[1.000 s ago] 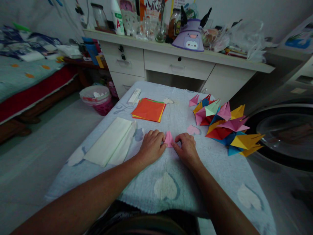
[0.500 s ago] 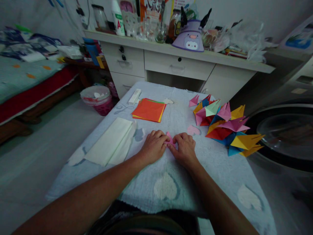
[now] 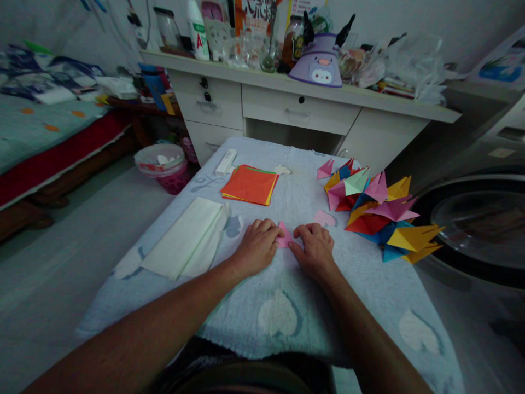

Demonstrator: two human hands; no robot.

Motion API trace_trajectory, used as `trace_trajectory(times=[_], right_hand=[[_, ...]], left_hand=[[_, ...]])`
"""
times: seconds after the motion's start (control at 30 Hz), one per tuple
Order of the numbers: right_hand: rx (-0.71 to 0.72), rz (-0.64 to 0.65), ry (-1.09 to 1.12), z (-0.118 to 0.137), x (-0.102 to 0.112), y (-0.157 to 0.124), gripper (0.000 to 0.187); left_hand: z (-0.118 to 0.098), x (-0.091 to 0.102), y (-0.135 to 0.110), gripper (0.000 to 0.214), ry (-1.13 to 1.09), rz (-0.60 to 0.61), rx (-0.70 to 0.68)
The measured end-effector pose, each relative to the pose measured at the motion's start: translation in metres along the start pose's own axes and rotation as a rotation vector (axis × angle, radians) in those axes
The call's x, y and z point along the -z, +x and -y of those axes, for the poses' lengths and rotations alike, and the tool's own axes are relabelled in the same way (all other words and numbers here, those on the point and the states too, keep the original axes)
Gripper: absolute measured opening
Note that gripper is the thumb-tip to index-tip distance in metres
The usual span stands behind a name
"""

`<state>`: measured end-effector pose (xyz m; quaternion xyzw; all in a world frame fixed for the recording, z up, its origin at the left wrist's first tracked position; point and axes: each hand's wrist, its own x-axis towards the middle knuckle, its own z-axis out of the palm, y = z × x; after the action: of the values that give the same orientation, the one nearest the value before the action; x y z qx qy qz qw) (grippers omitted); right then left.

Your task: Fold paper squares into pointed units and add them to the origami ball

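Left hand (image 3: 257, 247) pinches pink paper (image 3: 284, 236), tip up-frame

We hold the paper by its left side, just below the frame's centre. Our right hand (image 3: 315, 249) has its thumb at the lower right corner, forefinger a narrow gap away. The long axis runs roughly upright in the frame, broad edge toward us. Farther, folded figures (image 3: 396, 208) crowd the right; coloured sheets (image 3: 248, 185) lie left of centre; a white desk (image 3: 270, 105) crosses the top.

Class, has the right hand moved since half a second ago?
Yes: the right hand has shifted slightly rightward, judged against the pink heart on the tablecloth.
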<state>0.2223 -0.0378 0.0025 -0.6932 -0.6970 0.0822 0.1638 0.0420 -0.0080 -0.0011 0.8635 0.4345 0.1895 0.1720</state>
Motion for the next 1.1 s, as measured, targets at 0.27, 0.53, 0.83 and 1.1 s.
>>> trace_trajectory(times=[0.27,0.53,0.83,1.1], right_hand=[[0.025,-0.002,0.086,-0.0097,-0.0017,0.0012,0.014],[0.101,-0.081,0.246,-0.0028,0.0027,0.0015,0.025],[0.144,-0.035,0.377,-0.0055,0.0065,-0.0013,0.017],[0.168,-0.037,0.366,-0.0045,0.0037,-0.0006,0.006]], left_hand=[[-0.0005,0.0005,-0.0008,0.025,-0.038,-0.033,-0.002],[0.0019,0.0022,-0.0022,0.046,-0.241,-0.115,0.041],[-0.0022,0.0081,-0.0015,0.029,-0.263,-0.086,0.026],[0.0012,0.0035,0.0022,0.014,-0.132,-0.047,0.0]])
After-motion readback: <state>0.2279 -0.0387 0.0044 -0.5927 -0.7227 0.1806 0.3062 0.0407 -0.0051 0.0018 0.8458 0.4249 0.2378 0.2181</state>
